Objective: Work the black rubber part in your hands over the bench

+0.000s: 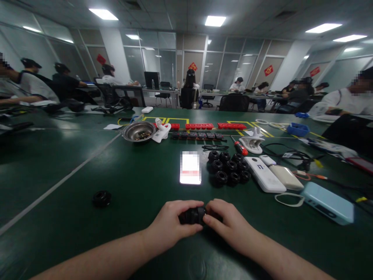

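Black plastic is showing between the two hands: a black fitting [194, 215] is sitting at the near middle of the green table [87, 163], and both hands are closing on it. The left hand [171, 224] is wrapping its fingers over the fitting's left end and clamping it. The right hand [230, 225] is pinching the right end with thumb and fingertips, so the two hands are nearly meeting over it. Whether the fitting is resting on the table or being held just above it cannot be told.

Just beyond the hands a phone [190, 168] is lying flat with its screen glowing. A cluster of black fittings [229, 167] is sitting just to its right, and a white power bank [264, 174] is lying right of that. A lone black ring [101, 198] is lying well apart to the left. Farther off, a metal bowl [139, 131] is standing left of centre.
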Demonstrator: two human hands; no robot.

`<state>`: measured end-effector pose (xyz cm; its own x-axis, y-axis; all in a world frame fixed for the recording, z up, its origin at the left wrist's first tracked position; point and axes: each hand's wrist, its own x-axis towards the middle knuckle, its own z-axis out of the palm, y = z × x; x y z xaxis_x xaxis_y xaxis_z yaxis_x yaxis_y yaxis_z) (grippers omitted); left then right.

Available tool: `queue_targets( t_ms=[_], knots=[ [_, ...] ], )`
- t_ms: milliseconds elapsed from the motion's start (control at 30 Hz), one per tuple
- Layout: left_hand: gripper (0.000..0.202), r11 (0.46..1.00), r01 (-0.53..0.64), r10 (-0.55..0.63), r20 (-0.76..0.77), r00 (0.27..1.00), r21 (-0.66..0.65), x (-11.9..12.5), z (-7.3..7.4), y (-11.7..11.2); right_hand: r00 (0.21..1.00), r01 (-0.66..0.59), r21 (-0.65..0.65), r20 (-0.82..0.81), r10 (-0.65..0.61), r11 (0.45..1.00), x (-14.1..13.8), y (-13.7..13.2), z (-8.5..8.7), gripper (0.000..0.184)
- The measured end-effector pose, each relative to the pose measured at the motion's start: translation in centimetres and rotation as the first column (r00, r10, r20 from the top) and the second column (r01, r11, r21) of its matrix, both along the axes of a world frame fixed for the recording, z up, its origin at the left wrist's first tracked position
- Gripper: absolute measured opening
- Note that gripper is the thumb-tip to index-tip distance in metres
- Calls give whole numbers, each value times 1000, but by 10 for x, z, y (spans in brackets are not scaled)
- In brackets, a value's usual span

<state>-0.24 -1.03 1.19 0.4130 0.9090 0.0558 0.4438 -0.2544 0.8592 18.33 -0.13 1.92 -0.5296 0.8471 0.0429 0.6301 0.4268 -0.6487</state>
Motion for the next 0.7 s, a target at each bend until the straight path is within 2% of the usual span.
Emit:
queue_targets(
  t_ms=[67, 167, 233, 333, 467, 567, 700],
  knots=[
    [48, 998, -10, 12, 38, 999, -54, -1, -2, 2, 999, 6, -9, -46, -6, 1000, -1, -2, 1, 9],
    [44, 995, -23, 33, 101, 994, -99, 0, -2, 3, 994, 5, -3, -111, -6, 1000, 0, -5, 2, 29],
    [40, 996, -35, 44, 105, 993, -84, 0, -1, 2, 993, 3, 13, -119, -2, 1000, 1, -5, 1, 29],
    [41, 997, -56, 59, 62, 996, -50, 2, 2, -1, 997, -6, 57, -72, 10, 998, 3, -2, -2, 14],
    [42, 1000, -8, 8, 0, 1000, 13, 1, 1, -1, 998, -42, 63, 50, 39, 997, 1, 0, -5, 32],
    [43, 1000, 3, -2, 21, 1000, -26, 0, -2, 1, 999, -4, 22, 41, 3, 1000, -1, -2, -2, 23],
    [37, 994, -43, 51, 74, 996, -104, 1, 2, 1, 1000, 13, 13, 12, -13, 1000, -1, -3, 0, 12]
  ],
)
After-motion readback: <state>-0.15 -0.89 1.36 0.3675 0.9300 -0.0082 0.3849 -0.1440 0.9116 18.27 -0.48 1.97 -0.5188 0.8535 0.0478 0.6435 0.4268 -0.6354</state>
